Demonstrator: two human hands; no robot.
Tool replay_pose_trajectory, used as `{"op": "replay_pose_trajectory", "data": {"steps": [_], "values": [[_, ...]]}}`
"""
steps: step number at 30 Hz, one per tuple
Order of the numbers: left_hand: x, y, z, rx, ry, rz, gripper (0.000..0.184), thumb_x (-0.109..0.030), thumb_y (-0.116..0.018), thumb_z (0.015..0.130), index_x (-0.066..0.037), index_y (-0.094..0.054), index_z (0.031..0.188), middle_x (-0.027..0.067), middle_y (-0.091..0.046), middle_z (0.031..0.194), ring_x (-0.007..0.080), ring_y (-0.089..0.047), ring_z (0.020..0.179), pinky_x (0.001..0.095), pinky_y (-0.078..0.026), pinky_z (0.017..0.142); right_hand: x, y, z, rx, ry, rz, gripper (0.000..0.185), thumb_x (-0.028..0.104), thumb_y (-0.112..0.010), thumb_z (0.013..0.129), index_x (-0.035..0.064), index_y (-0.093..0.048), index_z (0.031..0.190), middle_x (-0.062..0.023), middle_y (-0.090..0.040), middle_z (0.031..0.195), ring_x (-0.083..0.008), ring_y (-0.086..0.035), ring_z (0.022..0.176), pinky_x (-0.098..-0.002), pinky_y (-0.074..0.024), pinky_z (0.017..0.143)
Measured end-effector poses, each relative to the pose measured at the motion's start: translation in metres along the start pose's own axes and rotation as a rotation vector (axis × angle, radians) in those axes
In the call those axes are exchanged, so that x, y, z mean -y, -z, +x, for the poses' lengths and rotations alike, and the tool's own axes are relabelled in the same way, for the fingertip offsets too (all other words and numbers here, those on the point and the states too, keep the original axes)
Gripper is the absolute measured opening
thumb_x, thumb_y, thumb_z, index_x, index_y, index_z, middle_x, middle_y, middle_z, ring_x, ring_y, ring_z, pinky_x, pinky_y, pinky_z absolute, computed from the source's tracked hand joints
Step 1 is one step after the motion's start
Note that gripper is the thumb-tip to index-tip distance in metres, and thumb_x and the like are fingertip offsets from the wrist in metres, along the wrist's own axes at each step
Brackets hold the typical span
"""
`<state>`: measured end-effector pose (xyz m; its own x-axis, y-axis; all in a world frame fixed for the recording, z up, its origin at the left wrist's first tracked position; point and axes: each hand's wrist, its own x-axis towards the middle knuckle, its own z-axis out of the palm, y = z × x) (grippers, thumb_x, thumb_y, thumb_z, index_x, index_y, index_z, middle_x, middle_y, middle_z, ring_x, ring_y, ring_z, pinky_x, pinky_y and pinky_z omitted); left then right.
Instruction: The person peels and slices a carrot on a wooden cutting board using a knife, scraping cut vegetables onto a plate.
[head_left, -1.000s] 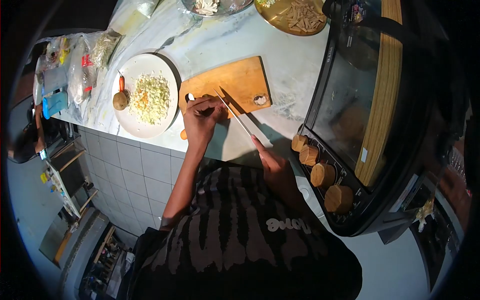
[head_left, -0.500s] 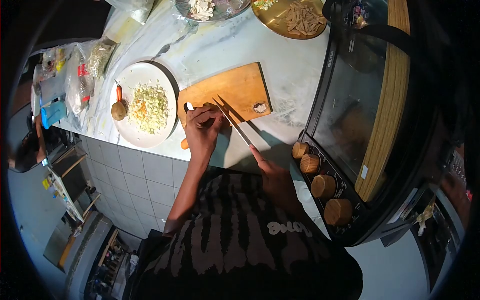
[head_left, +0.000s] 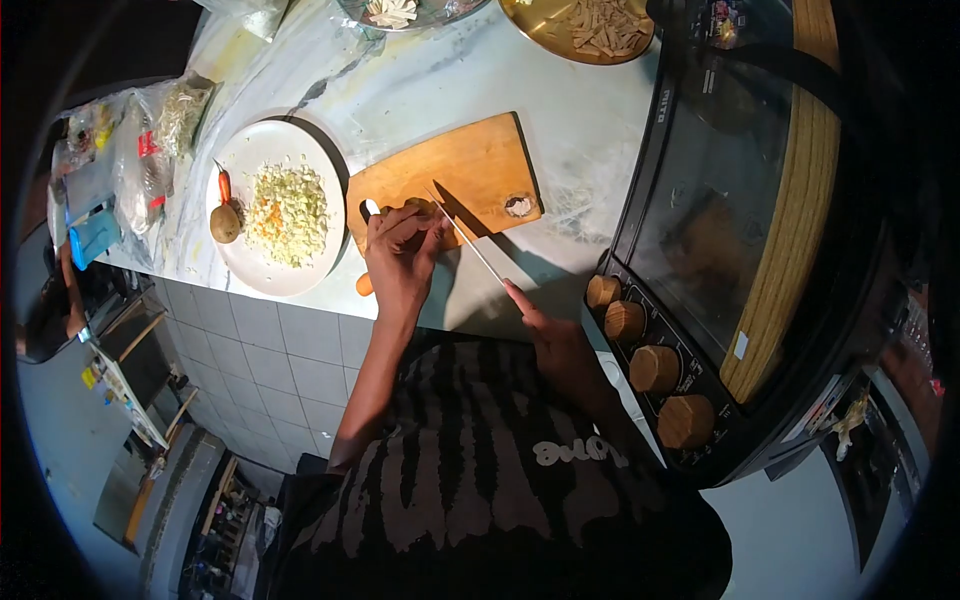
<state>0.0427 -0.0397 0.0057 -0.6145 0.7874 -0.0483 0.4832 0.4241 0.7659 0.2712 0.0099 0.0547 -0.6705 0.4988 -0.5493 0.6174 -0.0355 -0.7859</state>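
Observation:
My right hand (head_left: 556, 338) is closed around the handle of a kitchen knife (head_left: 468, 240), its blade pointing up and left toward my other hand. The fingers of my left hand (head_left: 400, 250) are curled and pinched together beside the blade, over the near edge of a wooden cutting board (head_left: 470, 155). What they hold is mostly hidden; a little of something brownish shows at the fingertips. A small pale heap (head_left: 519, 206) lies on the board's right corner. The rounded end of an orange piece (head_left: 364, 285) sticks out by the counter's edge, left of my wrist.
Left of the board stands a white plate (head_left: 250, 142) with diced pale vegetables (head_left: 292, 215), a red chili (head_left: 224, 186) and a brown round item (head_left: 225, 224). A gold tray (head_left: 535, 35) is at the back. A black oven with wooden knobs (head_left: 654, 369) borders the right; plastic bags (head_left: 135, 150) lie left.
The view has shifted slightly, so the plate and board appear a little farther left and higher. My hands stay close together, and the knife has changed angle slightly by the left fingertips.

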Motion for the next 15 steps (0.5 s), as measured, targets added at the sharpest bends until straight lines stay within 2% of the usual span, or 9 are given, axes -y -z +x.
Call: {"op": "replay_pose_trajectory", "data": {"steps": [2,7,9,10,12,14,15], "values": [[0.0,-0.001,0.0,-0.016,0.019,-0.041,0.007,-0.005,-0.077,0.078,-0.003,-0.075,0.085,0.0069,-0.072,0.089,0.0242,-0.056,0.079,0.0346,-0.041,0.08,0.003,0.008,0.002,0.133,-0.116,0.023,0.047,0.016,-0.043,0.103,0.0216,-0.042,0.149,-0.0305,-0.061,0.11,-0.0463,-0.057,0.104,-0.0422,-0.0503,0.08],[0.005,-0.003,0.0,-0.036,0.048,-0.112,0.01,-0.007,-0.079,0.078,-0.003,-0.075,0.085,0.0084,-0.073,0.089,0.0236,-0.058,0.08,0.0327,-0.043,0.082,-0.025,0.004,0.01,0.111,-0.012,0.121,0.045,0.022,-0.039,0.104,0.0205,-0.041,0.15,-0.0303,-0.058,0.12,-0.0438,-0.051,0.114,-0.0406,-0.0494,0.087],[0.011,-0.004,-0.003,0.007,0.117,-0.11,0.018,-0.004,-0.083,0.076,-0.001,-0.076,0.093,0.0086,-0.07,0.097,0.0209,-0.062,0.093,0.0335,-0.05,0.084,-0.029,0.003,0.014,0.107,0.007,0.121,0.045,0.024,-0.038,0.105,0.0202,-0.041,0.15,-0.0301,-0.057,0.122,-0.0435,-0.05,0.115,-0.0404,-0.049,0.089],[0.013,-0.006,-0.003,0.005,0.115,-0.109,0.018,-0.004,-0.083,0.076,-0.001,-0.076,0.093,0.0086,-0.07,0.097,0.0209,-0.062,0.093,0.0335,-0.05,0.084,-0.027,0.002,0.016,0.09,-0.002,0.063,0.046,0.022,-0.04,0.104,0.0201,-0.041,0.149,-0.0299,-0.059,0.117,-0.0447,-0.054,0.11,-0.0416,-0.0497,0.085],[0.014,-0.005,-0.002,-0.052,0.096,-0.146,0.013,-0.009,-0.079,0.079,-0.002,-0.076,0.089,0.0099,-0.072,0.088,0.0263,-0.059,0.084,0.0346,-0.048,0.077,-0.023,-0.004,0.017,0.067,-0.005,0.01,0.046,0.02,-0.042,0.103,0.0201,-0.041,0.149,-0.0297,-0.061,0.113,-0.046,-0.057,0.106,-0.0428,-0.0504,0.082],[0.006,-0.002,0.0,-0.072,-0.008,-0.029,0.014,-0.01,-0.079,0.079,-0.003,-0.075,0.09,0.0097,-0.07,0.087,0.027,-0.059,0.084,0.0361,-0.048,0.075,-0.024,-0.011,0.024,-0.144,0.174,-0.17,0.05,0.013,-0.049,0.098,0.0235,-0.046,0.147,-0.027,-0.058,0.077,-0.0438,-0.063,0.075,-0.0473,-0.0474,0.063],[0.003,0.001,-0.002,-0.078,-0.094,0.088,0.015,-0.011,-0.079,0.079,-0.003,-0.075,0.091,0.0095,-0.069,0.086,0.0277,-0.059,0.083,0.0375,-0.048,0.074,-0.021,-0.017,0.025,-0.153,0.189,-0.169,0.05,0.013,-0.049,0.098,0.0235,-0.046,0.147,-0.027,-0.058,0.077,-0.0438,-0.063,0.075,-0.0473,-0.0474,0.063]]}}
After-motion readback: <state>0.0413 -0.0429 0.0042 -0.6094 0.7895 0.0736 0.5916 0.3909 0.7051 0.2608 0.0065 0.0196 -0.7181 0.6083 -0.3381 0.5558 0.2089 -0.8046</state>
